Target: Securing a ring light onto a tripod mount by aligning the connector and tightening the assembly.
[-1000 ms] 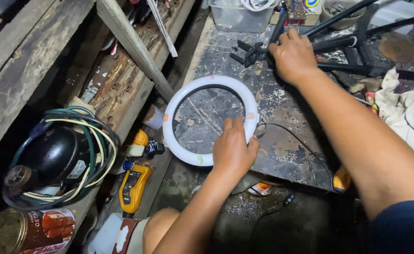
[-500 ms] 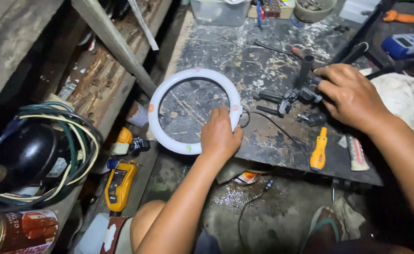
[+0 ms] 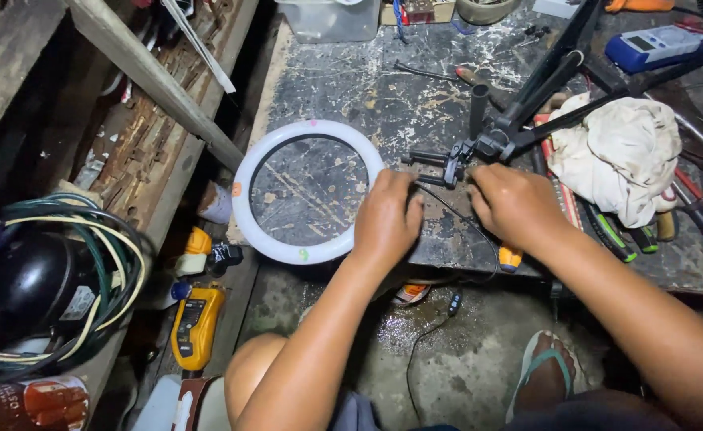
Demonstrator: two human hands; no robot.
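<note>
A stained workbench (image 3: 351,72) carries a white ring light (image 3: 243,211) lying flat at its front left edge. The left hand (image 3: 387,219) rests curled on the ring's right rim, while the right hand (image 3: 515,203) closes loosely around a thin black cable (image 3: 491,251) beside the black tripod bracket (image 3: 455,160).

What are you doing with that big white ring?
A person sits at a stained workbench. The left hand rests at the edge of a white ring light lying flat. The right hand is close beside it, by the black tripod stand and thin black cable. A crumpled rag lies nearby.
</note>
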